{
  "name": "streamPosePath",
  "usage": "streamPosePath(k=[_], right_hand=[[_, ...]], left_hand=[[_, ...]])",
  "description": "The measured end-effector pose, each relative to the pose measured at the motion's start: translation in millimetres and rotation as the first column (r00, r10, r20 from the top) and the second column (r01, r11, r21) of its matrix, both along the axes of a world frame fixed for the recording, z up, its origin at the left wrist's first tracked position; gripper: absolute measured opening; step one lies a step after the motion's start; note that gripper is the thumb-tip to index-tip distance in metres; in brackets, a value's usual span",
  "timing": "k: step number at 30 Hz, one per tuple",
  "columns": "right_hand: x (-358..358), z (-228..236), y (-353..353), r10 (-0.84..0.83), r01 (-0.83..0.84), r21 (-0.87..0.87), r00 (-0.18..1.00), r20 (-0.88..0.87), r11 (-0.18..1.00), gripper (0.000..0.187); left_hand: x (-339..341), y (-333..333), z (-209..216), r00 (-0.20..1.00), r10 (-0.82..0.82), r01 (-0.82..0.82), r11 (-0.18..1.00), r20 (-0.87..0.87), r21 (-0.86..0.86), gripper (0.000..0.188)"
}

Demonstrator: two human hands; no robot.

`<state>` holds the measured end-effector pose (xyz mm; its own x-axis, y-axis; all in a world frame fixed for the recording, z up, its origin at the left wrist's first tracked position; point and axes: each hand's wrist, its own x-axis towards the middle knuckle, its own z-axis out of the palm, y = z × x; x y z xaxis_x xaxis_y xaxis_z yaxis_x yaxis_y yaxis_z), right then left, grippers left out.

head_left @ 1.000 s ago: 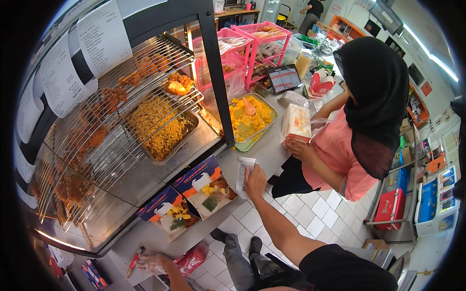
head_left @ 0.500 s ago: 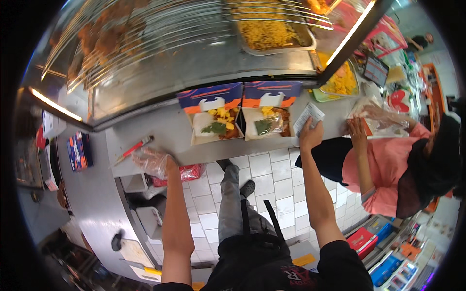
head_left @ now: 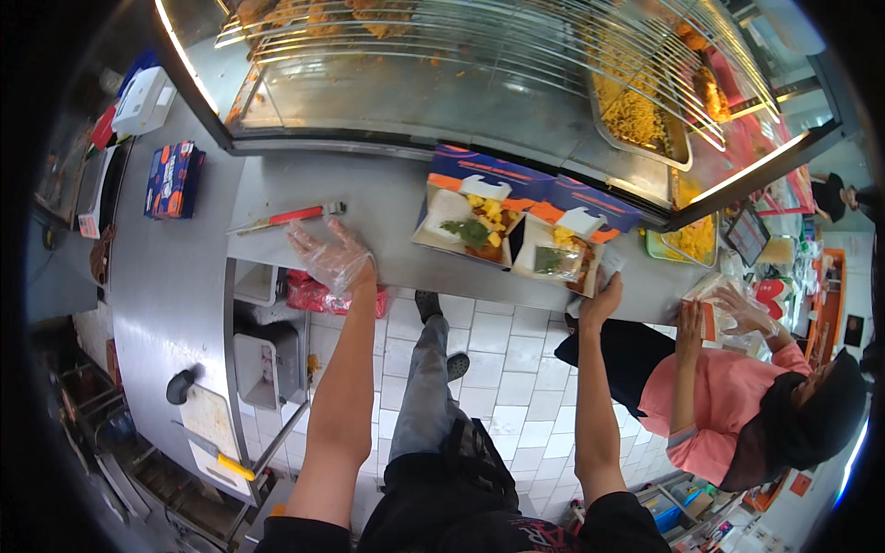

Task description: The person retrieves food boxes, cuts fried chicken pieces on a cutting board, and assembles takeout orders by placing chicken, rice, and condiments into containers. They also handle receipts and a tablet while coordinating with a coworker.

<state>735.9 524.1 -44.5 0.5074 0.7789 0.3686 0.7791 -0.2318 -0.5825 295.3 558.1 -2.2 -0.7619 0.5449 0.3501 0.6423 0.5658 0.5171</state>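
My left hand (head_left: 332, 258) wears a clear plastic glove and hovers over the counter's front edge, fingers spread, holding nothing. Just beyond its fingertips lies a slim red tool (head_left: 293, 215) with metal ends. A printed paper slip (head_left: 609, 267) is pinched in my bare right hand (head_left: 601, 300), beside the right-hand meal box. Two open card boxes stand side by side, the left one (head_left: 431, 238) and the right one (head_left: 524, 262), their blue and orange lids raised. Each holds a white wrapped portion, a green leaf, yellow pieces and browned food.
Behind the boxes stands a glass display case (head_left: 369, 147) with wire racks and a tray of yellow rice (head_left: 645, 120). At right, a co-worker (head_left: 710, 396) in pink handles a plastic bag. Folded boxes (head_left: 172, 182) and a yellow-handled knife (head_left: 226, 461) lie on the left counter (head_left: 161, 304).
The view has swung, shifting the counter and boxes rightward in the picture. My left hand's fingers have spread apart. My right hand has brought the slip close against the right box.
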Motion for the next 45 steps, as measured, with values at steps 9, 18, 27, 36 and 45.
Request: streamPosePath(k=[9,18,27,36,45], right_hand=[[-67,9,15,0.207,-0.209,-0.021,0.944,0.257,0.978,0.02],[-45,9,12,-0.046,0.053,-0.064,0.992,0.116,0.997,0.021],[-40,11,16,-0.17,0.187,0.112,0.974,-0.146,0.976,0.029],[26,139,-19,-0.211,0.272,0.304,0.953,-0.217,0.913,0.061],[-8,189,-18,-0.065,0.107,0.843,0.994,-0.085,0.527,0.04]], left_hand=[[1,0,-6,0.997,0.053,-0.054,0.998,0.048,0.032,0.065],[-10,-4,-39,0.985,-0.047,0.04,0.998,-0.166,-0.045,0.062],[-37,-10,-54,0.96,-0.054,0.01,0.988,-0.276,-0.157,0.064],[-56,-15,-60,0.939,-0.093,0.025,0.978,-0.331,-0.206,0.066],[-10,-8,-47,0.942,-0.135,0.005,0.921,-0.307,-0.389,0.063]])
